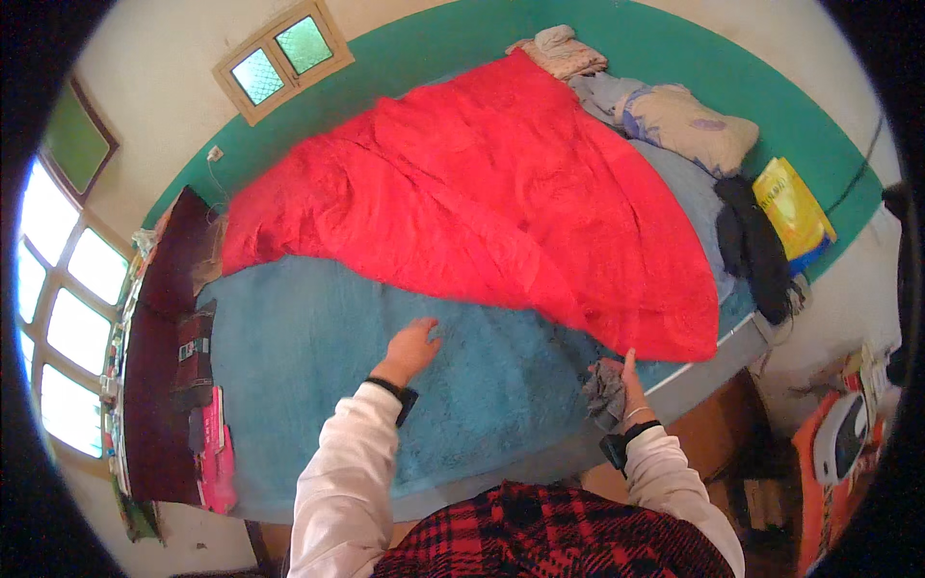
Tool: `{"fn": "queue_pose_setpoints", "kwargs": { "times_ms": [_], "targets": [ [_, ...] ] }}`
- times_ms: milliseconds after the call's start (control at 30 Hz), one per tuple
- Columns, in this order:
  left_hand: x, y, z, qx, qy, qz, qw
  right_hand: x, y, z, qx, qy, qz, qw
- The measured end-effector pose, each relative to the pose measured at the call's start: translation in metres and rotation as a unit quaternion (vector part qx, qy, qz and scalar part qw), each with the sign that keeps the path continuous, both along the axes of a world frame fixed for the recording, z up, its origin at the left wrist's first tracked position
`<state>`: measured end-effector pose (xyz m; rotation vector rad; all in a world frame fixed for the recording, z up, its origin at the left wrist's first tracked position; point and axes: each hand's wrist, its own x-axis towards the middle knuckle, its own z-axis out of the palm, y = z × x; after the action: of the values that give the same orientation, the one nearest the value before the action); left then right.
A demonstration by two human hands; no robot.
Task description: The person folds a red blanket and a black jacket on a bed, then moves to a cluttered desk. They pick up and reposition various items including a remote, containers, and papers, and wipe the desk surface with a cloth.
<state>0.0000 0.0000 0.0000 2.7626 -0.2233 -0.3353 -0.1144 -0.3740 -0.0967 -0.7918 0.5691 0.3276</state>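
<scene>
A bright red blanket [462, 193] lies spread at a slant over the far part of the bed, with folds across its middle. The teal bed cover [289, 337] shows in front of it. Over this cover hovers my left hand [412, 349], empty, its fingers loosely bent and apart. At the bed's near right edge, my right hand [634, 389] grips a crumpled grey cloth [605, 393], thumb pointing up. The red blanket's near corner lies just beyond that hand. Some fingers of my right hand are hidden by the cloth.
Pillows [689, 125] and folded bedding [559, 53] lie along the far right side. A black scarf [756, 246] hangs by a yellow bag [795, 212]. Pink packaging [217, 458] rests by the dark headboard [159, 366]. An orange-covered stand [819, 491] is at right.
</scene>
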Motion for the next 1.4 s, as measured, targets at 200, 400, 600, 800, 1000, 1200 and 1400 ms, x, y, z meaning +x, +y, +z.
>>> {"fn": "queue_pose_setpoints", "kwargs": {
  "times_ms": [200,400,600,800,1000,1200,1400],
  "targets": [
    [0.087,-0.083,0.027,0.064,-0.067,-0.060,0.994,0.065,-0.045,-0.017,0.149,0.015,0.034,0.988],
    [0.174,-0.111,0.025,0.244,-0.054,-0.075,0.965,0.120,-0.081,-0.043,0.136,0.039,-0.028,0.990],
    [0.258,-0.118,-0.004,0.306,-0.033,-0.081,0.948,0.143,-0.094,-0.108,-0.134,0.117,-0.053,0.983],
    [0.334,-0.095,-0.045,0.445,0.063,-0.205,0.869,0.139,-0.102,-0.140,-0.302,0.239,0.033,0.923],
    [0.339,-0.052,-0.059,0.476,-0.005,-0.271,0.837,0.130,-0.103,-0.125,-0.253,0.262,-0.001,0.931],
    [0.284,0.002,0.017,0.535,-0.028,-0.174,0.826,0.144,-0.108,-0.156,-0.162,0.170,-0.046,0.971],
    [0.135,0.059,0.101,0.464,-0.102,-0.115,0.872,0.144,-0.104,-0.118,-0.031,0.112,-0.079,0.990]
  ]
}}
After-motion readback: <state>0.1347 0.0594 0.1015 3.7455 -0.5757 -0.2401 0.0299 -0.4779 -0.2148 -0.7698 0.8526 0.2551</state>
